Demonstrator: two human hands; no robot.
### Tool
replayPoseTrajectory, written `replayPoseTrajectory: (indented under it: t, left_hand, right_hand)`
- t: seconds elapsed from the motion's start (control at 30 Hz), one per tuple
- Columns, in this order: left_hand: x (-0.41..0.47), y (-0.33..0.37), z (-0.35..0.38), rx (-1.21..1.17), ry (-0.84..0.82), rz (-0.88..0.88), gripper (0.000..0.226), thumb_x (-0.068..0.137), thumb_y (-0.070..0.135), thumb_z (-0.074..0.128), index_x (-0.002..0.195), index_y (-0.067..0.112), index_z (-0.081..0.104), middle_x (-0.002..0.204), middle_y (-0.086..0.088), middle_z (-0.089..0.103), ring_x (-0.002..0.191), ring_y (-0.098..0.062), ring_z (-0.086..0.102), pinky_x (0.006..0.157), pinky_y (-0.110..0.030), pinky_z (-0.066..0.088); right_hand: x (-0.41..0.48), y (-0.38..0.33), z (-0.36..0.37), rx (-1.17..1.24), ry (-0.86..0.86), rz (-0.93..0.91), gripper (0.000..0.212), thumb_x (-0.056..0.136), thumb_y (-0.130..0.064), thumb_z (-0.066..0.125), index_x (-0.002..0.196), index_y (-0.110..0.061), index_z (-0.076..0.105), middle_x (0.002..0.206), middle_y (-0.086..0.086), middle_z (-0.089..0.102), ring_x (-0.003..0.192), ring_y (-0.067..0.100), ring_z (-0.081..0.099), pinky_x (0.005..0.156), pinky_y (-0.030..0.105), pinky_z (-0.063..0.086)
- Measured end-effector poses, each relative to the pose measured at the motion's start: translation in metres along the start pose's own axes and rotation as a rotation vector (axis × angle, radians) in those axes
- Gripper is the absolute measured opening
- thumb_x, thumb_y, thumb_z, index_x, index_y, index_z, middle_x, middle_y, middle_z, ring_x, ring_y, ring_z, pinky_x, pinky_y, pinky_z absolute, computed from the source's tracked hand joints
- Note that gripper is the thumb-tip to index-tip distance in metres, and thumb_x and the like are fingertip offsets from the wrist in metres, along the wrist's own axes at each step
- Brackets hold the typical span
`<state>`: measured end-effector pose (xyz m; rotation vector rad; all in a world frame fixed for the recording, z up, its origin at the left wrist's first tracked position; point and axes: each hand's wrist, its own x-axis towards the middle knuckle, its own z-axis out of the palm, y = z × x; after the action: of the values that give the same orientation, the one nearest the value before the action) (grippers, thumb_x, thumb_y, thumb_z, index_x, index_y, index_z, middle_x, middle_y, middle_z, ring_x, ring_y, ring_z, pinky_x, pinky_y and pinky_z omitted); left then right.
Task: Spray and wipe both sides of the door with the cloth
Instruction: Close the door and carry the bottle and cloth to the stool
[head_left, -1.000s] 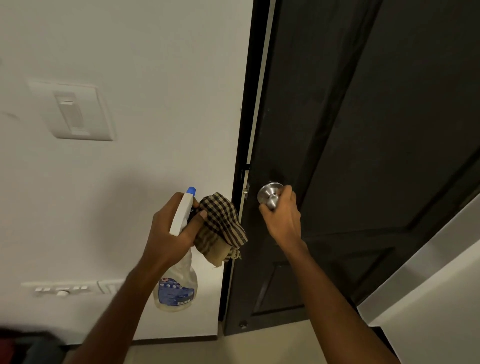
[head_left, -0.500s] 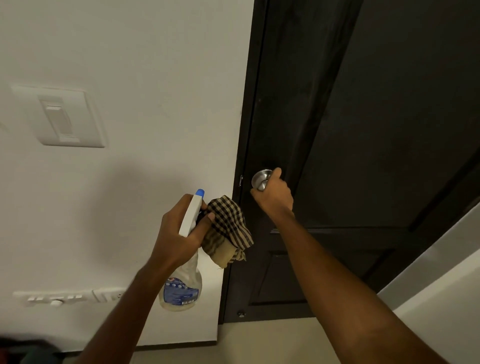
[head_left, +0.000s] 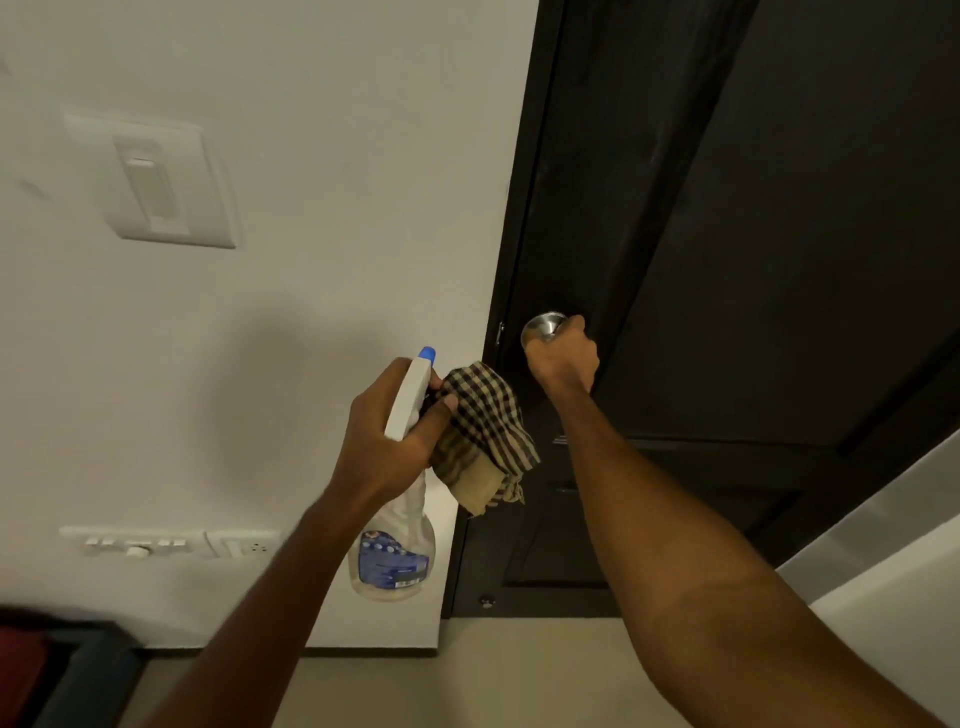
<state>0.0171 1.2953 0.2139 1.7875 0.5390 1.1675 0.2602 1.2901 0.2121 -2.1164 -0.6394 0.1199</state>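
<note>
Listing by size, we enter the following.

Door (head_left: 727, 260): dark and panelled, filling the right of the view. Its latch edge lies at the frame, beside the wall. We cannot tell whether the latch has caught, and we make out no wet streaks on this face.

Wall (head_left: 311, 156): white, left of the door, carrying a switch (head_left: 156, 182) above and sockets (head_left: 171, 543) below.

Bottle (head_left: 400, 545): a clear sprayer with a white head and blue tip, hanging from the left hand. The tip points up along the wall, not at the door.

Cloth (head_left: 488, 431): checked and bunched, dangling beside the bottle near the door's edge.

Left hand (head_left: 384, 431): fingers curled round the sprayer head, thumb pinning the cloth against it.

Right hand (head_left: 563, 358): fingers wrapped round the knob, arm stretched out.

Knob (head_left: 540, 326): round steel, close to the latch edge.

Step in hand, as we judge it: setting the door by its knob before any spraying.

- We would grip the knob firmly until the door sits steady, so the panel does not swing under the wipe.
- The right hand could then take the cloth, since the left carries both items.
- We would turn the tip toward the door, away from the switch, before squeezing, and begin high.
</note>
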Motion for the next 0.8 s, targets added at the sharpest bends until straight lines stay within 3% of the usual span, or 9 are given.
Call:
replayPoseTrajectory:
  t: [0.13, 0.23, 0.4, 0.53, 0.7, 0.8]
  left_hand:
    - [0.01, -0.007, -0.002, -0.008, 0.032, -0.034, 0.017, 0.084, 0.04, 0.066, 0.097, 0.035, 0.055, 0.087, 0.009, 0.065, 0.08, -0.002, 0.066, 0.07, -0.02, 0.057]
    - [0.018, -0.005, -0.003, 0.012, 0.002, 0.004, 0.018, 0.086, 0.039, 0.068, 0.097, 0.034, 0.055, 0.087, 0.009, 0.064, 0.082, 0.001, 0.066, 0.07, -0.012, 0.055]
    - [0.018, 0.006, 0.001, 0.052, -0.043, 0.046, 0.02, 0.083, 0.038, 0.064, 0.098, 0.032, 0.053, 0.087, 0.013, 0.062, 0.085, 0.006, 0.064, 0.072, -0.005, 0.05]
    - [0.014, -0.001, 0.004, 0.057, -0.045, 0.064, 0.021, 0.086, 0.037, 0.065, 0.102, 0.026, 0.055, 0.086, 0.01, 0.063, 0.083, 0.0, 0.066, 0.07, -0.008, 0.052]
    - [0.012, -0.002, 0.007, 0.007, -0.063, 0.017, 0.019, 0.086, 0.037, 0.066, 0.099, 0.029, 0.055, 0.087, 0.008, 0.063, 0.081, 0.003, 0.065, 0.07, -0.006, 0.051]
    - [0.012, 0.001, 0.013, -0.02, -0.09, -0.006, 0.017, 0.083, 0.033, 0.063, 0.097, 0.035, 0.052, 0.086, 0.01, 0.062, 0.081, 0.007, 0.065, 0.068, -0.004, 0.049]
  right_hand:
    - [0.007, 0.004, 0.0, 0.034, -0.011, -0.006, 0.058, 0.09, -0.03, 0.073, 0.137, -0.01, 0.047, 0.128, 0.016, 0.061, 0.112, 0.032, 0.063, 0.078, 0.033, 0.054]
    - [0.01, 0.005, 0.004, 0.057, -0.017, 0.001, 0.057, 0.09, -0.03, 0.074, 0.136, -0.01, 0.047, 0.127, 0.015, 0.06, 0.112, 0.031, 0.063, 0.075, 0.03, 0.054]
    - [0.005, 0.004, 0.0, 0.107, -0.012, 0.031, 0.056, 0.093, -0.03, 0.071, 0.138, -0.01, 0.046, 0.129, 0.014, 0.06, 0.107, 0.025, 0.061, 0.062, 0.021, 0.043]
    - [0.005, 0.004, 0.005, 0.145, 0.016, 0.0, 0.053, 0.093, -0.032, 0.07, 0.136, -0.01, 0.047, 0.127, 0.014, 0.061, 0.108, 0.027, 0.063, 0.069, 0.026, 0.049]
    - [-0.001, 0.01, 0.008, 0.263, 0.007, -0.02, 0.044, 0.095, -0.031, 0.066, 0.129, -0.011, 0.044, 0.124, 0.013, 0.06, 0.1, 0.022, 0.061, 0.061, 0.022, 0.046]
    - [-0.012, 0.021, 0.002, 0.379, -0.094, -0.022, 0.042, 0.098, -0.025, 0.064, 0.13, -0.014, 0.04, 0.126, 0.009, 0.057, 0.105, 0.023, 0.061, 0.069, 0.024, 0.048]
